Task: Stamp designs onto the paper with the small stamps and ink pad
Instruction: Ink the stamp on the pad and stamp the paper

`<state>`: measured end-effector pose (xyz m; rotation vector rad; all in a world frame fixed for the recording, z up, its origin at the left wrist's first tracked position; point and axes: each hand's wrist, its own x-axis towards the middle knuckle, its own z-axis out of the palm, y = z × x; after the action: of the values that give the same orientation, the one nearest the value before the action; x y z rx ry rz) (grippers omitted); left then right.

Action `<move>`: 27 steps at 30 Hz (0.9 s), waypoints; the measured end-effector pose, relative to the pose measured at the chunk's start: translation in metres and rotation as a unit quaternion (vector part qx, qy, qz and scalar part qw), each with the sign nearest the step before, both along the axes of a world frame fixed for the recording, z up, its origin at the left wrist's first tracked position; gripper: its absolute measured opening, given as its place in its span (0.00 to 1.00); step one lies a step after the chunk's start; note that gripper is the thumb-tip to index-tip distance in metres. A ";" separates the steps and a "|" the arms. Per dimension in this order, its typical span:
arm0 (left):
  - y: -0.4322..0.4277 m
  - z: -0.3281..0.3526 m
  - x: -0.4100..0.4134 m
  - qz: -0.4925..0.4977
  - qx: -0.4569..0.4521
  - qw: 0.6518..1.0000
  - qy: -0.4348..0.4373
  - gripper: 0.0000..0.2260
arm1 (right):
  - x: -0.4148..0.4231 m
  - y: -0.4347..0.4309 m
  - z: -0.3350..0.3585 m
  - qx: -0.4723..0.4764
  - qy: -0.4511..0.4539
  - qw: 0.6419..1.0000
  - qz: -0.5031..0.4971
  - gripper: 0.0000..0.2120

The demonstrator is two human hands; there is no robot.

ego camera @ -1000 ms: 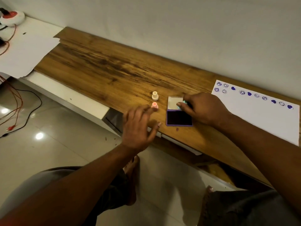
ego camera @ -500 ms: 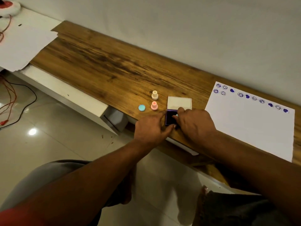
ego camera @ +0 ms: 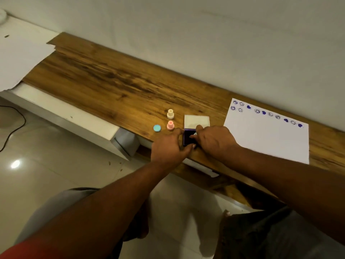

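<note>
At centre frame the left hand (ego camera: 168, 146) grips the open ink pad (ego camera: 187, 137) between thumb and forefinger, near the wooden board's (ego camera: 112, 81) front edge. The right hand (ego camera: 214, 141) pinches a small stamp (ego camera: 195, 134) (barely showing) down on the ink. A hard, off-centre press might skid the pad off the edge, and too much ink would likely blotch the paper (ego camera: 267, 139) at right.
</note>
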<state>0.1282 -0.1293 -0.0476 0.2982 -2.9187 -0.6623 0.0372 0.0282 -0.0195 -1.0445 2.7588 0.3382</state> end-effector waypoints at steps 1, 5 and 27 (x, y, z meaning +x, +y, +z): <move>0.000 0.000 0.002 -0.002 0.003 1.000 0.001 0.30 | 0.002 0.006 0.003 -0.026 0.008 1.000 -0.010 0.23; 0.001 0.001 0.011 0.007 0.057 0.998 0.026 0.31 | -0.011 0.057 0.017 -0.366 -0.080 0.900 -0.224 0.23; 0.156 0.013 -0.116 -0.282 -0.210 0.924 -0.148 0.41 | -0.130 0.157 -0.012 -0.244 0.109 0.935 -0.234 0.23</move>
<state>0.0126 0.0266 -0.0347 -0.5552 -3.3421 -0.0131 -0.0924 0.1853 -0.0311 -0.3949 3.2599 -0.3363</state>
